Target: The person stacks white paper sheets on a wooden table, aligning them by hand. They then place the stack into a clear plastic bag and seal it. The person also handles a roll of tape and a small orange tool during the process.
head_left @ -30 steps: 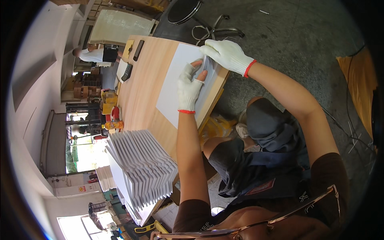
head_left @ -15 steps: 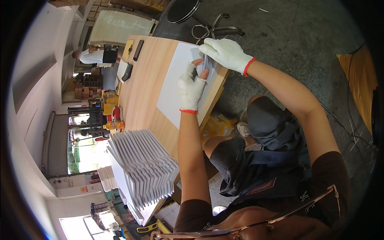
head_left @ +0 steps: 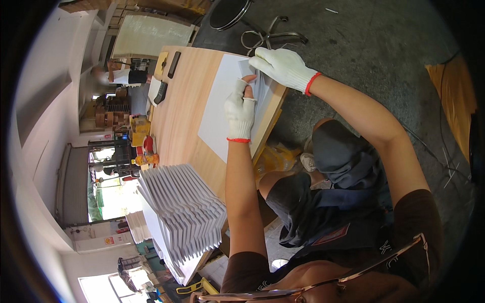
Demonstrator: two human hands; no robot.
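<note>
Here, both gloved hands work the white sheet point(head_left: 222, 108) lying at the wooden tabletop's point(head_left: 179, 116) edge; left hand point(head_left: 240, 112) pinches its folded flap, right hand point(head_left: 281, 66) fingers together pressing; creasing seems underway, wanting firm, even pressure.

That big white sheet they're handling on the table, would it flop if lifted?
Probably yes: the white sheet looks thin and lies flat on the wooden table. Its edge bends where the right hand and left hand lift it. Likely light, and easily creased.
</note>
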